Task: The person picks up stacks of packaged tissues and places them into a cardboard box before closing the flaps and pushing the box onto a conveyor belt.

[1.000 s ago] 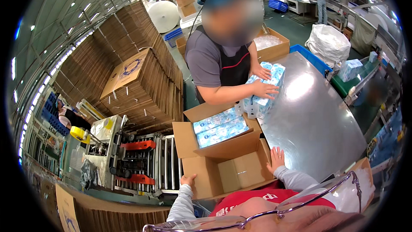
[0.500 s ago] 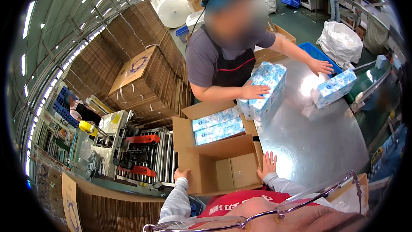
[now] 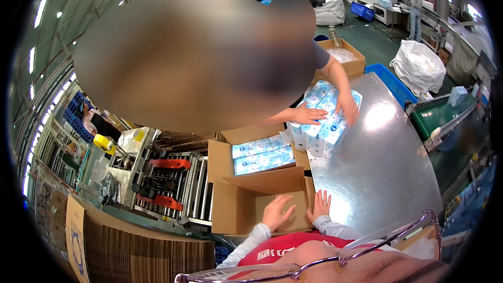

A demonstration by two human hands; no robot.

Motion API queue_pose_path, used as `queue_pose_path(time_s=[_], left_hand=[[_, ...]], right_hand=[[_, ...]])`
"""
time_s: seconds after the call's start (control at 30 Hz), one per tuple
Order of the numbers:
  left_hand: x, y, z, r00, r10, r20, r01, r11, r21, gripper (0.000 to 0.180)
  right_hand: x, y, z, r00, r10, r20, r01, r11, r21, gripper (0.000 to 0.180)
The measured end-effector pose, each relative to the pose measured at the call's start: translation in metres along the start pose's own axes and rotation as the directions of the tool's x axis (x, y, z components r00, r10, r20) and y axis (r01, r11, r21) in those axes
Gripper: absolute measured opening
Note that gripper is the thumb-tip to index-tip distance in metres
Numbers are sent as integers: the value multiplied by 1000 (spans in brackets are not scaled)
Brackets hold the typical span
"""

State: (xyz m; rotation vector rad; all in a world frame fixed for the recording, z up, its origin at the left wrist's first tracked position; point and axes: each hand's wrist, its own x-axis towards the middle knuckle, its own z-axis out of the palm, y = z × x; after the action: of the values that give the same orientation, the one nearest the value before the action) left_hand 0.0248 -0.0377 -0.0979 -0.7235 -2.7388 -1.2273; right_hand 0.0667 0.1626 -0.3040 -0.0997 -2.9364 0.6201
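Observation:
An open cardboard carton [image 3: 228, 209] stands right before me, its bare inside showing. My left hand [image 3: 277, 213] hovers over its mouth, fingers apart and holding nothing. Stretched fingers of my right hand [image 3: 319, 206] rest by the carton's right wall, at the metal table's edge. Just beyond, a second open carton [image 3: 219, 158] holds blue-and-white wrapped packs [image 3: 263, 160]. On the table, a co-worker's two hands [image 3: 310, 115] press on a group of similar packs [image 3: 327, 132].
The shiny metal table [image 3: 380, 162] spreads to my right, with a blue crate [image 3: 390, 85] and a green conveyor belt [image 3: 440, 115] past it. To the left are a roller conveyor [image 3: 196, 186] and a stack of flat cardboard [image 3: 141, 254]. A large blur covers much of the far left.
My left hand has left the near carton's left wall and moved right, over its opening. The co-worker's right-side pack has joined the others, with both hands now on the group.

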Motion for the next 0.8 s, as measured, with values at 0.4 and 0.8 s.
queue_pose_path(time_s=[0.4,0.8], left_hand=[[1,16,50,900,209,383,-227,974,1,32],[-3,28,74,673,338,658,-326,934,-147,43]], right_hand=[[-8,14,-13,993,85,87,-81,996,-47,98],[-5,15,2,999,33,26,-32,999,-28,98]])
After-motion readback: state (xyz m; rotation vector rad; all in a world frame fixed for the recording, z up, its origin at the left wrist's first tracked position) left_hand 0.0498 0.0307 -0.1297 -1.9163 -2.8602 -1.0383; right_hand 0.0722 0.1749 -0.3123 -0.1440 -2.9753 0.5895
